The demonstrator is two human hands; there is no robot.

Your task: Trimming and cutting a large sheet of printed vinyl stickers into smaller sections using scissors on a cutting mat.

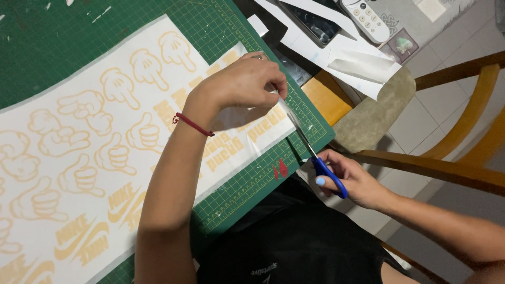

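Head view, looking down on a work table. A long white sheet (105, 158) printed with pale orange cartoon hands and lettering lies flat on a green cutting mat (252, 184), running from the lower left toward the mat's right edge, so that its end is within reach of both hands.

The left hand (244, 81) rests palm-down on the right end of the sheet, its fingertips pinched closed on the paper's edge just where the blades meet it; this keeps the sheet taut and flat at the cut. A red cord bracelet (193, 125) circles the wrist.

The right hand (350, 179) comes in from the lower right, off the mat's edge, with fingers closed through the blue handles of a pair of scissors (310, 152). The blades point up and left toward the left fingertips and look nearly shut (the tips are partly hidden by the left fingers, so how far they bite into the sheet cannot be told).

Beyond the mat's upper right corner lie loose white paper strips (363, 68), a white remote control (365, 18) and a dark flat device (315, 23). A wooden chair frame (447, 163) stands at right, over a tiled floor (468, 42).
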